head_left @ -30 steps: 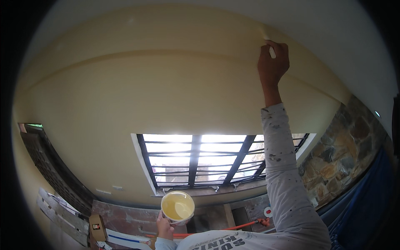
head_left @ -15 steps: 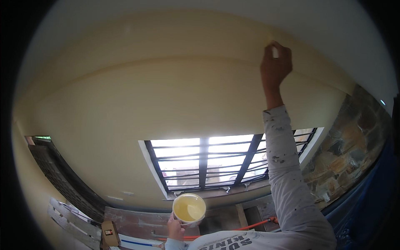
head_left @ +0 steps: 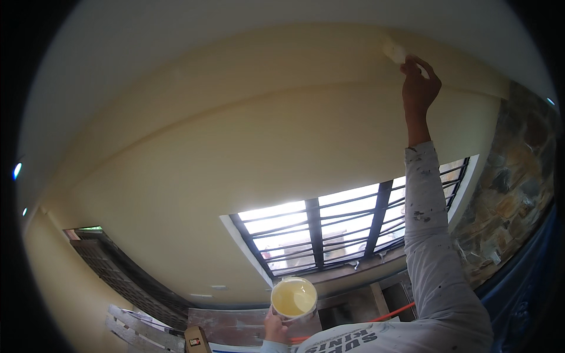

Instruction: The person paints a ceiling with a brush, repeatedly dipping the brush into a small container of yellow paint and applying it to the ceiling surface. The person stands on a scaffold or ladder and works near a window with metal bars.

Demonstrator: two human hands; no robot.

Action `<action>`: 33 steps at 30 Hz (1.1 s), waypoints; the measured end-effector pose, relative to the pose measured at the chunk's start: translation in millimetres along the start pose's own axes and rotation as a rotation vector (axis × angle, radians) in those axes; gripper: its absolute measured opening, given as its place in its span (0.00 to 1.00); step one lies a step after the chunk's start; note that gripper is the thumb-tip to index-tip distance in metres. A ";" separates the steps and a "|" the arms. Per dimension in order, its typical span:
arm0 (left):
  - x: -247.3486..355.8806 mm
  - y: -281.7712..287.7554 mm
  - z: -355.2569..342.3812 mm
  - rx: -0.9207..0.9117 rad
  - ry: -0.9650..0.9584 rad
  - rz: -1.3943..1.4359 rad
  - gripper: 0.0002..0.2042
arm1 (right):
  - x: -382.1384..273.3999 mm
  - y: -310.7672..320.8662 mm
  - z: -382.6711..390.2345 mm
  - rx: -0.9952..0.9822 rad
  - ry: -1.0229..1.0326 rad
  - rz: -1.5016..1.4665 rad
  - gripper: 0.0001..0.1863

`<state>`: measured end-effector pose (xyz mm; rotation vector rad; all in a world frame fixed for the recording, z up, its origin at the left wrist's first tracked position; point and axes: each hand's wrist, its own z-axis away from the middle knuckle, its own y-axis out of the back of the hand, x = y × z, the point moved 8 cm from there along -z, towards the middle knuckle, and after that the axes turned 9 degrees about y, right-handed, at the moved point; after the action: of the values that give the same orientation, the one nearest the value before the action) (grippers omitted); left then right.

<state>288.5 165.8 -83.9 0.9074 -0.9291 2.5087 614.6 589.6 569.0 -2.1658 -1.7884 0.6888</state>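
Note:
My right arm is stretched up in a paint-flecked pale sleeve. At its end my right hand (head_left: 422, 84) pinches a paintbrush (head_left: 394, 51); its pale head lies at the cream-yellow wall (head_left: 265, 135), high up near the ceiling. Its handle is mostly hidden by my fingers. Low in the view my left hand (head_left: 276, 327) is closed on a round white bucket (head_left: 316, 306), gripping its left side. Yellow paint (head_left: 292, 299) shows inside the bucket, which is tilted so that its mouth faces me.
A barred window (head_left: 315, 226) lies beyond the bucket, with a stone-clad wall (head_left: 512, 194) to its right. Blue sheeting (head_left: 518, 294) hangs at lower right. A dark louvred panel (head_left: 126, 276), wooden slats (head_left: 144, 329) and a brown box (head_left: 196, 339) are at lower left.
My right hand has shifted in the picture to the right, and more of the brush head shows. The view has tilted; bucket and window also sit further right.

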 end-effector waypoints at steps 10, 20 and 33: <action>-0.8 7.0 19.7 0.033 -0.020 0.019 0.42 | -171.8 -142.0 118.6 -0.144 0.429 0.086 0.05; 7.3 12.9 29.6 0.021 -0.083 0.068 0.40 | -206.9 -185.6 147.6 -0.203 0.261 -0.304 0.06; -2.1 47.6 28.4 0.062 -0.039 0.032 0.37 | -8.1 3.7 8.7 0.011 0.076 0.061 0.08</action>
<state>280.0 111.5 -91.0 0.9715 -0.8892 2.5677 612.3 580.1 561.4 -2.2170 -1.6835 0.6198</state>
